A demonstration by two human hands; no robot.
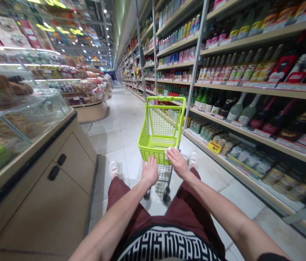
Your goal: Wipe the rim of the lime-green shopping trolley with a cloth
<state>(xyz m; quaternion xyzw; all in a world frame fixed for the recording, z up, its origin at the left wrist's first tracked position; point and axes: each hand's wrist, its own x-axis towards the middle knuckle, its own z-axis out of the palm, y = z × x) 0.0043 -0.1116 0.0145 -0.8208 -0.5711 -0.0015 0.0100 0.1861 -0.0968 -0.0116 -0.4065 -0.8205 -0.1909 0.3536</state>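
Patterned shirt (166, 243) and maroon trousers (121, 195) come nearest, behind the green cart (161, 158). At the cart's near wall, the left hand (150, 172) has its fingers extended and thumb apart; how firmly they press cannot be told. The right hand (179, 164) is closed over a white tissue (167, 153) at the cart's near right corner; best keep that tissue flat while the left steadies the cart against rolling. Bottle shelves (261, 89) stand right of the cart, a counter (41, 210) left.
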